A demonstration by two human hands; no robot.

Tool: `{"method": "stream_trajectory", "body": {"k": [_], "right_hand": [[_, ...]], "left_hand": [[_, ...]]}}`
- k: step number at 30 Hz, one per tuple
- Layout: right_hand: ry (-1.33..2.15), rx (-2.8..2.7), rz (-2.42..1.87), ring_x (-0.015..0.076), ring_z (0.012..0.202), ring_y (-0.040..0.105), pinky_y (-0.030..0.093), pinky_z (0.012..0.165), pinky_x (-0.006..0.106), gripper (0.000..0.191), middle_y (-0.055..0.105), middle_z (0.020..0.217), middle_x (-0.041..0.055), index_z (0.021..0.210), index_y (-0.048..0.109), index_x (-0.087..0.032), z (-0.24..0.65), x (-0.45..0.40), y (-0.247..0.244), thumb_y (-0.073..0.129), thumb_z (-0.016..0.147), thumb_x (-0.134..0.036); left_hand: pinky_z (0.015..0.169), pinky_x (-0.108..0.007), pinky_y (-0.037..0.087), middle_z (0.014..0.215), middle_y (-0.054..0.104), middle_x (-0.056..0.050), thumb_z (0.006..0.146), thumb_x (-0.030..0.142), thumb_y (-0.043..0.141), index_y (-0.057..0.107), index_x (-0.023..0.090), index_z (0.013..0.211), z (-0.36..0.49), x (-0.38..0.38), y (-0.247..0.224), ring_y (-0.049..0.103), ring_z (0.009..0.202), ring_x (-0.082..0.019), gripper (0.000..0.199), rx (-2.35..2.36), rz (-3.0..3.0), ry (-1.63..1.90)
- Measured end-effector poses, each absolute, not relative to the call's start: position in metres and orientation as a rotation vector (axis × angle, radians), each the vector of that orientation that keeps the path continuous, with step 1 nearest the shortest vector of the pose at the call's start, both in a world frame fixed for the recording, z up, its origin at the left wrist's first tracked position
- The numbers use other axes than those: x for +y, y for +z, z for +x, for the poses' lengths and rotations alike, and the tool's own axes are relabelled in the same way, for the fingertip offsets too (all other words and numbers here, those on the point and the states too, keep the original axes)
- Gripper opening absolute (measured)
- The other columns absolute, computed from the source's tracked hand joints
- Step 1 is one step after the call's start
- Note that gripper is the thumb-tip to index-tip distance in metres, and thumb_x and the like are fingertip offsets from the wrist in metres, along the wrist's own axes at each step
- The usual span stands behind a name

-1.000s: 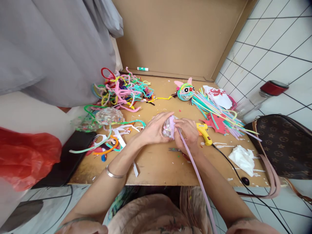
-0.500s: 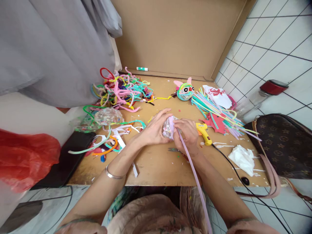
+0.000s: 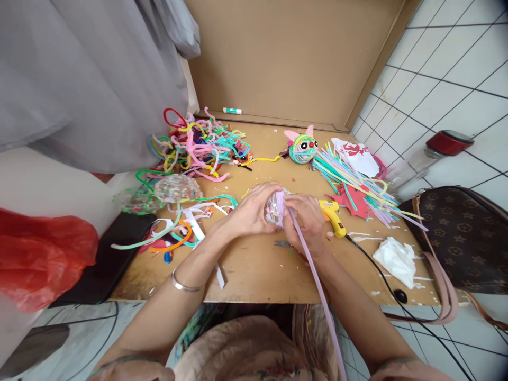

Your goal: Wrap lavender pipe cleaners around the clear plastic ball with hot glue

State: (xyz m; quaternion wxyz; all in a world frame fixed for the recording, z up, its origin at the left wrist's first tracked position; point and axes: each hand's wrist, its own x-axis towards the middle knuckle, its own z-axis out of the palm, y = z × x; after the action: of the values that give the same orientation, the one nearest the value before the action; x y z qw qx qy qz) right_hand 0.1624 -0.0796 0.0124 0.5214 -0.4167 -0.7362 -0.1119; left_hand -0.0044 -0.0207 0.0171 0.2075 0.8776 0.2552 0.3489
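Note:
Just above the middle of the table, my left hand (image 3: 256, 210) is wrapped round a clear, rounded plastic piece (image 3: 272, 209), with its fingers along the far side. A lilac pipe cleaner (image 3: 313, 270) runs across that piece as a band, and its long free end trails down past my right forearm. My right hand (image 3: 305, 216) pinches the pipe cleaner against the right side of the plastic piece. The fingertips of my right hand are partly hidden. Below my hands, the tip of a pair of pliers or scissors (image 3: 282, 244) shows, mostly covered by my right wrist.
A yellow glue gun (image 3: 336, 219) with a black cord lies right of my hands. Behind it are a bundle of pipe cleaners (image 3: 357, 182) and a decorated ball with pink ears (image 3: 302, 149). Tangled pipe cleaners (image 3: 198, 143) and another clear plastic piece (image 3: 178, 188) lie left.
Both hands keep their hold with hardly any movement. My right fingers have shifted slightly along the lilac band, and the view has moved a little.

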Motion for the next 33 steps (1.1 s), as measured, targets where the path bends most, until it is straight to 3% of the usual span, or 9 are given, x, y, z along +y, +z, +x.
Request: {"method": "stream_trajectory", "body": {"k": [8, 15, 33], "right_hand": [[-0.307, -1.732, -1.056, 0.0215, 0.089, 0.064, 0.049, 0.078, 0.037, 0.017, 0.069, 0.097, 0.0092, 0.099, 0.059, -0.019, 0.1609, -0.0824, 0.0129, 0.057, 0.081, -0.016], [-0.369, -1.692, -1.132, 0.0174, 0.069, 0.055, 0.043, 0.066, 0.032, 0.006, 0.060, 0.073, 0.0026, 0.089, 0.057, -0.020, 0.1593, -0.0839, 0.0136, 0.055, 0.084, -0.017], [-0.483, -1.735, -0.950, 0.0163, 0.072, 0.059, 0.044, 0.066, 0.031, 0.020, 0.063, 0.076, 0.0023, 0.091, 0.055, -0.021, 0.1568, -0.0880, 0.0123, 0.056, 0.078, -0.006]], "left_hand": [[0.108, -0.051, 0.045, 0.132, 0.054, -0.018, 0.061, 0.025, 0.073, 0.040, 0.015, 0.136, -0.0020, -0.0217, 0.0150, 0.054, 0.125, -0.034, 0.082, 0.778, 2.419, 0.949], [0.112, -0.052, 0.042, 0.142, 0.049, -0.018, 0.062, 0.025, 0.074, 0.035, 0.017, 0.142, -0.0058, -0.0203, 0.0162, 0.049, 0.133, -0.034, 0.090, 0.757, 2.445, 0.864], [0.114, -0.053, 0.039, 0.143, 0.048, -0.021, 0.064, 0.024, 0.073, 0.038, 0.014, 0.140, -0.0059, -0.0177, 0.0145, 0.046, 0.135, -0.034, 0.084, 0.691, 2.472, 0.887]]}}
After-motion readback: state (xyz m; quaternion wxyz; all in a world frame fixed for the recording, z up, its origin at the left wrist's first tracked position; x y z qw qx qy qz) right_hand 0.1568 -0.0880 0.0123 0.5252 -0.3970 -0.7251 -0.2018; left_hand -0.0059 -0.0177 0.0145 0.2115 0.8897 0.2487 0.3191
